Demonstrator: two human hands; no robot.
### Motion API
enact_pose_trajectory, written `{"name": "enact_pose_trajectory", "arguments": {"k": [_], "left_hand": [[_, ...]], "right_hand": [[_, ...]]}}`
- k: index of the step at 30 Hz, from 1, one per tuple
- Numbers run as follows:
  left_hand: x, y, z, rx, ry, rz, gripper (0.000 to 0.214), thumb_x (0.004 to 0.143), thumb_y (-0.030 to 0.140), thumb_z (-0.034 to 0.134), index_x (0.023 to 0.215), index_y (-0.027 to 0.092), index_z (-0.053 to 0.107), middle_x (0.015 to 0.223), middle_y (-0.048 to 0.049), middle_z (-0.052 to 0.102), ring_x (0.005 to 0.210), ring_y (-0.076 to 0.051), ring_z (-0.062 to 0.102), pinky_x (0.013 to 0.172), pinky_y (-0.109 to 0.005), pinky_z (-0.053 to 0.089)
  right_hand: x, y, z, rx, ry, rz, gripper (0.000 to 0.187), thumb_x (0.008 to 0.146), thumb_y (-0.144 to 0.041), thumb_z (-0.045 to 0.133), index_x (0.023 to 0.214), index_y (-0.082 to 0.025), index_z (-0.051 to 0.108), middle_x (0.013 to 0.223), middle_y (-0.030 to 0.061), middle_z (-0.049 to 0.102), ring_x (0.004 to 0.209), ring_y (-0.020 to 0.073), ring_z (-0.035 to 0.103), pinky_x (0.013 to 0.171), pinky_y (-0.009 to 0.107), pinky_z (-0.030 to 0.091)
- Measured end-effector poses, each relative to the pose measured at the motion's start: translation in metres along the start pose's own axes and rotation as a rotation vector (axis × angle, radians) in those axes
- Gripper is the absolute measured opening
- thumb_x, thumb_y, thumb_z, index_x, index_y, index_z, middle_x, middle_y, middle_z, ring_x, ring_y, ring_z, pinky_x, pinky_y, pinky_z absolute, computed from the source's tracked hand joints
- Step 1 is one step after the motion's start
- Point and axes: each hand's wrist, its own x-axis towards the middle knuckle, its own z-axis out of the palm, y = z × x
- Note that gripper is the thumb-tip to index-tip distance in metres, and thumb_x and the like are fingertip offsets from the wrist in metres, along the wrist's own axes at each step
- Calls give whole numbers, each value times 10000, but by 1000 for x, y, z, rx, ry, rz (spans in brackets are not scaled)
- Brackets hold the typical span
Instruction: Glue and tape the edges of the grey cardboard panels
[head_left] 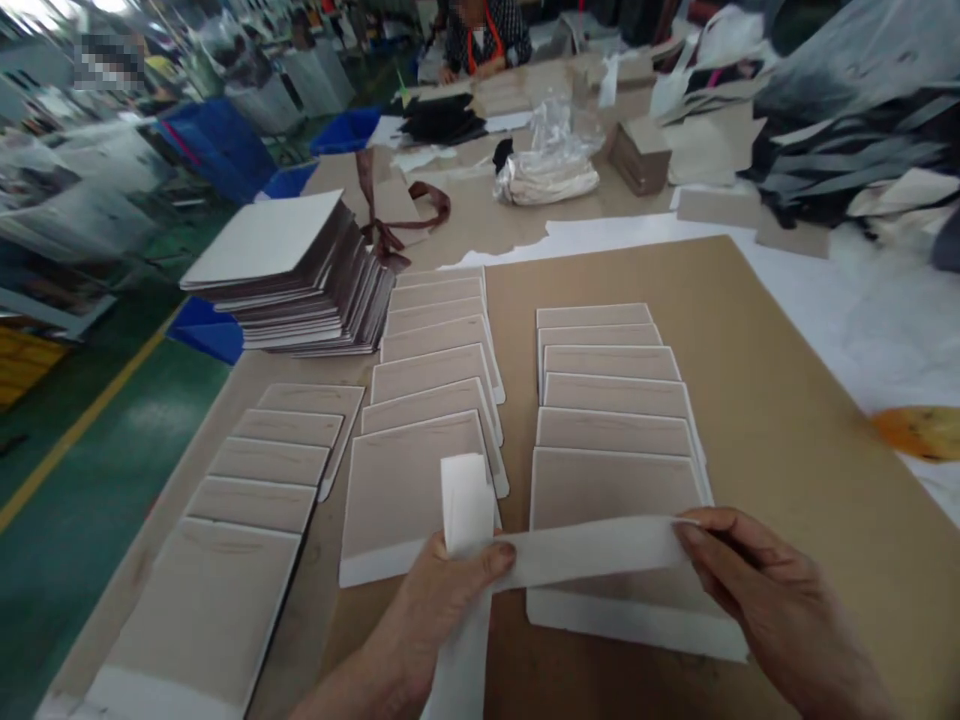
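Your left hand [444, 592] grips folded white strips [463, 500] between thumb and fingers; your right hand [757, 575] pinches the end of a crosswise strip [592, 550] — drawn out nearly level between both hands, over the front of the right-hand row of panels [611, 485]. A narrow channel of brown sheet [787, 450] parts that row from the middle row [416, 500]. Rightward, the sheet runs wide to its slanting edge. Leftward, the left row [199, 600] lies close to the table [225, 425] edge — a tall stack of panels [270, 235] rises beyond.
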Motion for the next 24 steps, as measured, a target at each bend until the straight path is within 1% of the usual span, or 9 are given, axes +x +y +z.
{"name": "enact_pose_trajectory", "arguments": {"k": [3, 5, 6, 9, 13, 15, 18, 21, 24], "left_hand": [[3, 16, 8, 0, -5, 19, 440, 609, 464, 824, 867, 136, 683, 774, -56, 710, 706, -192, 624, 648, -268, 464], [8, 21, 12, 62, 11, 8, 432, 620, 477, 815, 836, 127, 682, 767, -65, 710, 714, -200, 626, 661, -274, 461], [11, 22, 14, 107, 31, 4, 435, 628, 491, 808, 827, 125, 681, 736, -60, 702, 690, -196, 618, 643, -272, 452], [19, 22, 19, 199, 81, -1, 430, 650, 504, 793, 821, 125, 684, 667, -33, 675, 620, -171, 584, 594, -258, 420], [26, 20, 26, 190, 85, -7, 395, 635, 449, 813, 816, 121, 688, 643, -21, 665, 624, -171, 587, 616, -261, 417], [30, 20, 31, 172, 111, -8, 418, 621, 442, 817, 866, 125, 696, 658, -24, 681, 663, -188, 612, 644, -268, 426], [38, 20, 38, 148, 130, -13, 436, 646, 459, 791, 924, 134, 707, 739, -41, 717, 697, -196, 635, 656, -270, 437], [45, 19, 42, 173, 153, -6, 392, 664, 467, 780, 872, 141, 717, 689, -22, 697, 619, -171, 604, 608, -259, 425], [47, 19, 44, 154, 171, -29, 415, 634, 486, 803, 835, 137, 705, 638, -10, 666, 569, -161, 576, 578, -259, 413]], "right_hand": [[0, -13, -1, -10, 42, 65, 466, 599, -575, 806, 867, -201, 738, 530, -5, 540, 500, 129, 448, 450, 226, 372], [3, -14, -4, -25, 30, 69, 467, 600, -573, 800, 863, -190, 754, 547, 4, 559, 526, 134, 464, 473, 229, 381], [6, -12, -6, -29, 17, 74, 452, 597, -567, 801, 839, -188, 756, 572, 9, 570, 540, 133, 465, 475, 226, 374], [13, -5, -12, -46, 13, 90, 415, 574, -558, 809, 747, -187, 739, 593, 3, 558, 548, 122, 440, 462, 215, 331], [20, -2, -15, -50, 90, 78, 394, 561, -539, 821, 632, -187, 658, 505, -42, 437, 504, 106, 377, 461, 217, 295], [24, -3, -16, -34, 118, 57, 385, 570, -525, 824, 636, -189, 648, 512, -46, 428, 511, 108, 375, 467, 220, 290], [32, -1, -19, -36, 91, 33, 380, 602, -533, 803, 693, -179, 699, 569, -27, 482, 551, 118, 402, 489, 226, 303], [40, 5, -23, -51, 89, 54, 390, 615, -547, 793, 687, -175, 700, 567, -28, 473, 557, 118, 396, 492, 224, 304], [43, 13, -28, -49, 87, 99, 403, 625, -556, 792, 662, -174, 670, 554, -34, 453, 541, 109, 382, 480, 218, 306]]}}
